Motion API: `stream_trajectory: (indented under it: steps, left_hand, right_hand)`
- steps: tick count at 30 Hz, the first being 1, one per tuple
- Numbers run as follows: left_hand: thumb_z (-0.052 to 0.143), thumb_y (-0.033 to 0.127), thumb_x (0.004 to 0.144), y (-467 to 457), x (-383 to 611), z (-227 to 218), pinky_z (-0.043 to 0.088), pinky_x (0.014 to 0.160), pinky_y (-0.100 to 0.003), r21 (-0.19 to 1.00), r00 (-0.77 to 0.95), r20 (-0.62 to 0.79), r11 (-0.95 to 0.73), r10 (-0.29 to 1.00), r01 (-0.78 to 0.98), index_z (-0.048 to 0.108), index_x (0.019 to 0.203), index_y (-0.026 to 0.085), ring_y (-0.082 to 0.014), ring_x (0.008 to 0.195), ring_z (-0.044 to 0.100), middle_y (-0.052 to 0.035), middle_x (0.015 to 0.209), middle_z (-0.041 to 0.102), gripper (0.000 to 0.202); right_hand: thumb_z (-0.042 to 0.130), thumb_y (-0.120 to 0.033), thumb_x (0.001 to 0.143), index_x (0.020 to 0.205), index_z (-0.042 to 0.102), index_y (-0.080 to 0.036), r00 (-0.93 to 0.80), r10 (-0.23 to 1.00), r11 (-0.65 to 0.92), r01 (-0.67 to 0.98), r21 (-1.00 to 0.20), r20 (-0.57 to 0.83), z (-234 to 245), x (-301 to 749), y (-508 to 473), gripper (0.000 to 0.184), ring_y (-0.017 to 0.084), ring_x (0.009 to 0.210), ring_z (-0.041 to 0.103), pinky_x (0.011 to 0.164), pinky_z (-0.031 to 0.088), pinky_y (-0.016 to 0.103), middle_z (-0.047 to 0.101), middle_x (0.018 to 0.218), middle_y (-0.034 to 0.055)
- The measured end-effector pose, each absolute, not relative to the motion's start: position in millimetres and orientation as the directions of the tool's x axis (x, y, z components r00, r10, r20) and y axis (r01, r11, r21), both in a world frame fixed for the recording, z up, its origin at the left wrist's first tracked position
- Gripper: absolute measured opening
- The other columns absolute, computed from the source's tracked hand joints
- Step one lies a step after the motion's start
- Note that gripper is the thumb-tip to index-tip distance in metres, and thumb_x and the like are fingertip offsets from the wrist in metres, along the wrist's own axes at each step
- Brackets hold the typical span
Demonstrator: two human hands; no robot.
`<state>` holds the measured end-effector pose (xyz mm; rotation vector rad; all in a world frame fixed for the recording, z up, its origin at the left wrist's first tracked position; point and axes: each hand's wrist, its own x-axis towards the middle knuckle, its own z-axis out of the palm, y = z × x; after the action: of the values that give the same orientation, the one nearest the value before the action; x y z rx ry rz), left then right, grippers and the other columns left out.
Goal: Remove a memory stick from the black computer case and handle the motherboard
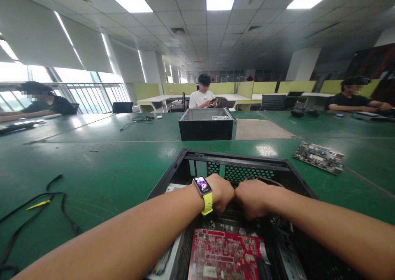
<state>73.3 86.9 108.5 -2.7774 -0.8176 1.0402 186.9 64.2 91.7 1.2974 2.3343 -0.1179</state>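
An open black computer case (197,154) lies on the green table right in front of me, with a red circuit board (226,255) inside at the near end. My left hand (220,193), with a yellow-strapped watch (203,189) on its wrist, and my right hand (251,197) reach down into the case. The two touch knuckle to knuckle, fingers curled downward and closed. What they grip is hidden beneath them.
A second black case (206,126) stands farther back at centre. A loose green circuit board (319,157) lies to the right, black cables (46,197) to the left. Three other people sit at the far tables: left, centre and right.
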Motion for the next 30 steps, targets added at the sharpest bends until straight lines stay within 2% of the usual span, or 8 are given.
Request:
stream_trajectory:
  steps: [9, 17, 23, 25, 27, 29, 30]
  left_hand:
    - [0.076, 0.036, 0.067, 87.4, 74.5, 105.1, 0.056, 0.068, -0.032, -0.235, 0.636, -0.609, -0.873, 0.475, 0.427, 0.069, 0.091, 0.017, -0.0263, 0.084, 0.066, -0.0082, 0.094, 0.071, 0.032]
    - [0.073, 0.036, 0.071, 84.6, 76.8, 106.9, 0.056, 0.068, -0.033, -0.231, 0.61, -0.623, -0.86, 0.489, 0.454, 0.069, 0.096, 0.015, -0.0279, 0.088, 0.066, -0.0104, 0.098, 0.07, 0.032]
    - [0.074, 0.037, 0.069, 87.4, 76.5, 103.6, 0.056, 0.069, -0.034, -0.21, 0.61, -0.629, -0.861, 0.482, 0.464, 0.068, 0.099, 0.015, -0.028, 0.09, 0.065, -0.0101, 0.101, 0.069, 0.038]
    - [0.075, 0.039, 0.069, 88.3, 76.5, 102.0, 0.056, 0.07, -0.035, -0.197, 0.615, -0.627, -0.86, 0.479, 0.47, 0.067, 0.1, 0.016, -0.028, 0.09, 0.065, -0.0093, 0.103, 0.069, 0.04]
    - [0.076, 0.044, 0.068, 89.7, 76.5, 103.2, 0.056, 0.071, -0.036, -0.174, 0.619, -0.623, -0.857, 0.478, 0.485, 0.067, 0.101, 0.016, -0.0281, 0.09, 0.065, -0.0082, 0.104, 0.069, 0.044]
    - [0.076, 0.047, 0.067, 89.6, 75.0, 111.5, 0.056, 0.069, -0.037, -0.168, 0.64, -0.594, -0.853, 0.488, 0.495, 0.066, 0.102, 0.017, -0.0284, 0.088, 0.065, -0.0079, 0.102, 0.069, 0.046]
    - [0.076, 0.046, 0.068, 87.5, 73.1, 119.2, 0.056, 0.067, -0.037, -0.179, 0.664, -0.553, -0.85, 0.503, 0.495, 0.067, 0.099, 0.018, -0.0284, 0.084, 0.066, -0.008, 0.099, 0.069, 0.044]
  right_hand:
    - [0.069, -0.031, 0.057, 0.09, 0.074, -0.015, -0.414, 0.768, 0.547, 0.82, 0.165, -0.489, 88.7, 186.3, 66.1, 0.036, 0.027, 0.081, 0.068, 0.061, 0.049, 0.028, 0.071, 0.087, 0.0126]
    - [0.07, -0.031, 0.058, 0.092, 0.073, -0.014, -0.417, 0.761, 0.548, 0.823, 0.15, -0.496, 90.7, 185.4, 63.5, 0.038, 0.031, 0.082, 0.067, 0.062, 0.05, 0.033, 0.071, 0.088, 0.0141]
    - [0.071, -0.036, 0.059, 0.093, 0.073, -0.017, -0.405, 0.765, 0.534, 0.833, 0.142, -0.5, 90.0, 187.5, 65.7, 0.04, 0.028, 0.082, 0.066, 0.063, 0.049, 0.031, 0.071, 0.09, 0.0113]
    - [0.07, -0.041, 0.06, 0.095, 0.073, -0.019, -0.407, 0.772, 0.511, 0.854, 0.097, -0.488, 98.8, 188.7, 65.6, 0.042, 0.027, 0.082, 0.066, 0.064, 0.048, 0.031, 0.071, 0.09, 0.0095]
    - [0.067, -0.046, 0.064, 0.1, 0.072, -0.021, -0.439, 0.769, 0.491, 0.871, -0.009, -0.465, 114.4, 193.4, 58.6, 0.044, 0.026, 0.082, 0.065, 0.065, 0.047, 0.03, 0.071, 0.091, 0.0075]
    - [0.062, -0.048, 0.07, 0.107, 0.069, -0.023, -0.481, 0.782, 0.473, 0.872, -0.127, -0.397, 131.9, 206.2, 40.4, 0.046, 0.025, 0.087, 0.064, 0.07, 0.047, 0.029, 0.07, 0.098, 0.0064]
    - [0.058, -0.049, 0.074, 0.114, 0.066, -0.025, -0.476, 0.807, 0.455, 0.878, -0.148, -0.348, 138.9, 216.5, 27.1, 0.047, 0.025, 0.093, 0.063, 0.075, 0.047, 0.03, 0.068, 0.105, 0.0061]
